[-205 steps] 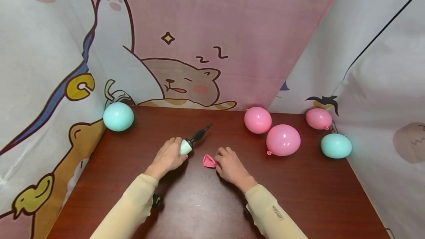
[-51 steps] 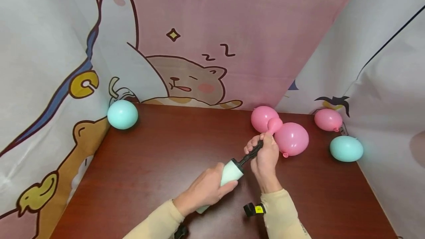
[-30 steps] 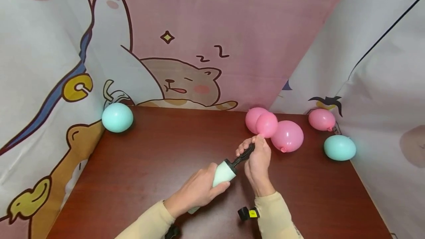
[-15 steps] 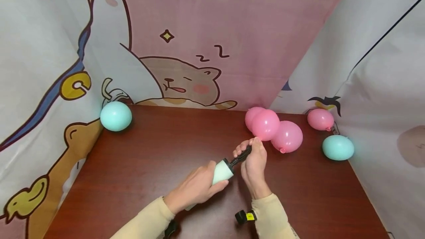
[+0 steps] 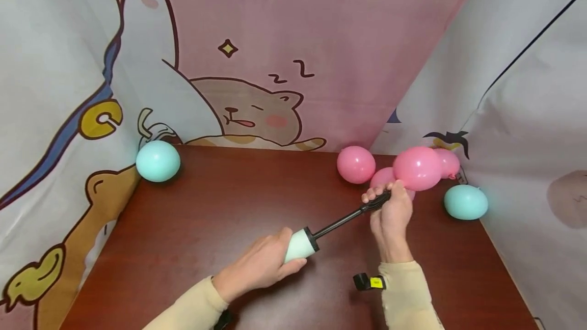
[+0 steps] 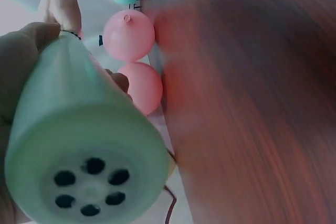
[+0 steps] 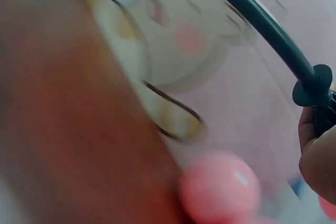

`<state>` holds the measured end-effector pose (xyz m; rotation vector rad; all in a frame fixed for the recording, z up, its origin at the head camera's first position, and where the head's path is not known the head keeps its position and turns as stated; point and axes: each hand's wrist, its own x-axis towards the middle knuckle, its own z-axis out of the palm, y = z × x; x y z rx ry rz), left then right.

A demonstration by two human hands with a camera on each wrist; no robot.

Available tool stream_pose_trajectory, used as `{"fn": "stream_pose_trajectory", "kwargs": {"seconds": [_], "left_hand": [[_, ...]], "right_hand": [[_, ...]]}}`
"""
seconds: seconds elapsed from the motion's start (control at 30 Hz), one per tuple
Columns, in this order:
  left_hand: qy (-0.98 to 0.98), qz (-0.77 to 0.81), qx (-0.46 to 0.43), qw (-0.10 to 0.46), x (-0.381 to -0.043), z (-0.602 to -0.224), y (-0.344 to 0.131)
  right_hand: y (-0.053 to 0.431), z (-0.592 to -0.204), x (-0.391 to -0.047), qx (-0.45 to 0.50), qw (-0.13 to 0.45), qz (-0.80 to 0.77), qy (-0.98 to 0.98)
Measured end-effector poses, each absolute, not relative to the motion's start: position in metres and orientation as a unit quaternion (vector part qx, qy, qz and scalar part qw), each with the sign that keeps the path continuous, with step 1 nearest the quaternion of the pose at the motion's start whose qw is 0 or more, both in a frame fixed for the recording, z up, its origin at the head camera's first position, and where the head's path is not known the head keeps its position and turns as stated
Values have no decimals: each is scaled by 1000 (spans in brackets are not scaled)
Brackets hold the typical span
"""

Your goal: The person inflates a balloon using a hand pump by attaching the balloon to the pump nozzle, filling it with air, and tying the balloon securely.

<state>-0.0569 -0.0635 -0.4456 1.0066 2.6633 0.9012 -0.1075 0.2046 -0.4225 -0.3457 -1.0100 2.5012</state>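
Observation:
My left hand (image 5: pixel 257 264) grips the pale green body of a balloon pump (image 5: pixel 300 246). In the left wrist view the pump's round end (image 6: pixel 89 150) with several dark holes faces the camera. A long black rod (image 5: pixel 339 224) sticks out of the body, also seen in the right wrist view as a dark rod (image 7: pixel 262 22). At its far end my right hand (image 5: pixel 395 213) grips the black nozzle part and the neck of an inflated pink balloon (image 5: pixel 417 168). The fingers hide where neck and nozzle meet.
Behind the held balloon lie pink balloons, one partly covered (image 5: pixel 381 177), one at the back edge (image 5: pixel 355 165) and one at the right (image 5: pixel 448 162). Turquoise balloons sit at the right (image 5: pixel 465 201) and far left (image 5: pixel 158 161) of the brown table (image 5: pixel 220 208). Printed cloth (image 5: pixel 357 55) walls the table.
The pink balloon, limp on the table at first, is now on the pump and has swelled. Since half a second ago, my right hand has moved right and the rod has come out.

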Motion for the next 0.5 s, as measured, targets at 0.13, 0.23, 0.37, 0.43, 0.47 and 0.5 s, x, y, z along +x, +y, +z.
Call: {"fn": "stream_pose_trajectory", "kwargs": {"seconds": [0.13,0.23,0.37,0.43,0.47,0.5], "left_hand": [[889,316,323,82,-60,-445,-53],[884,341,304,96,-60,-444,-50],[878,356,302,104,-57,-443,-52],[876,353,311,104,-56,-441,-56],[877,347,316,103,-55,-441,-60],[877,343,320,104,-55,-441,-63]], "right_hand": [[160,-436,-94,-94,157,895,-407],[142,-440,-86,-84,130,883,-442],[158,-430,-91,-89,137,874,-457],[176,-423,-97,-102,154,876,-445],[185,-420,-101,-110,165,879,-434],[192,-418,-104,-116,177,880,-425]]}}
